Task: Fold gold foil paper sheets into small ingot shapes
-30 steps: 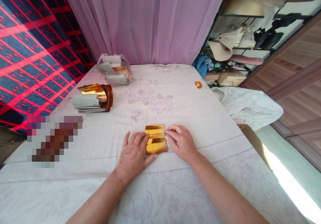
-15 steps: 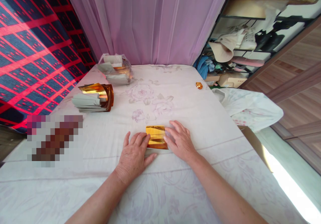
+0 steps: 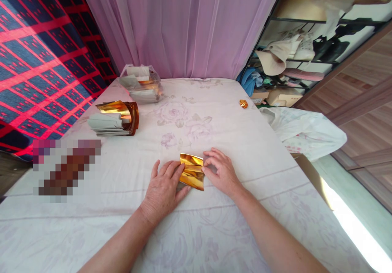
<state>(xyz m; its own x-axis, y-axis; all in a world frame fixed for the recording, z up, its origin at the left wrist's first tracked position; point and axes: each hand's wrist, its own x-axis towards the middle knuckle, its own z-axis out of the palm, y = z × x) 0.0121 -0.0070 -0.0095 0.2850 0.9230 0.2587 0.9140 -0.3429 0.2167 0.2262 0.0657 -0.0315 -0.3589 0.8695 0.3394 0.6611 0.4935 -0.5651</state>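
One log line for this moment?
left hand: pressing gold sheet | right hand: pinching its edge | sheet: on bedsheet

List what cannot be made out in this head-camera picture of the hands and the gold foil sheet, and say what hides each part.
- Gold foil sheet, head view: its left edge lies under the left hand; its underside is unseen.
- Right hand: fingertips curl at the foil's edge, so the grip is unclear.
- Pixelated patch: blurred out, unreadable.
- Plastic bag: contents too small and glossy to tell.
- Small gold piece: too small to identify.
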